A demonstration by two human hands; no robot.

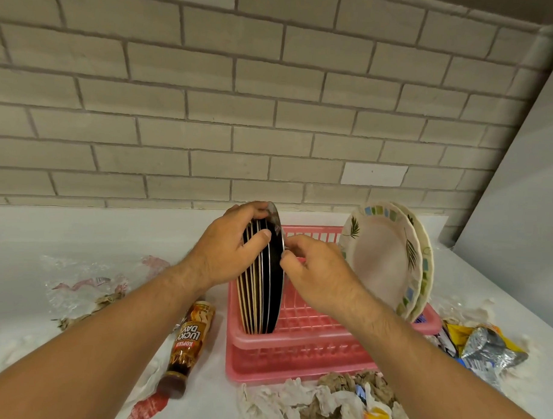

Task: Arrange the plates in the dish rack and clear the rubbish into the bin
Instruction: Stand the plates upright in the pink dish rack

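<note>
Your black plates (pixel 275 287) stand on edge at the pink dish rack's (pixel 295 339) left. Two white leaf-patterned plates (pixel 383 260) lean at its right, and crumpled rubbish (pixel 325 399) lies around it.

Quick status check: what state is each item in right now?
dish rack: on the counter, partly filled.
black plates: upright on edge in the rack, bunched together.
white plates: two, leaning at the rack's right end.
bottle: lying on its side.
wrappers: crumpled, on the counter.
left hand: grips the black plates.
right hand: pinches a black plate's rim.
</note>
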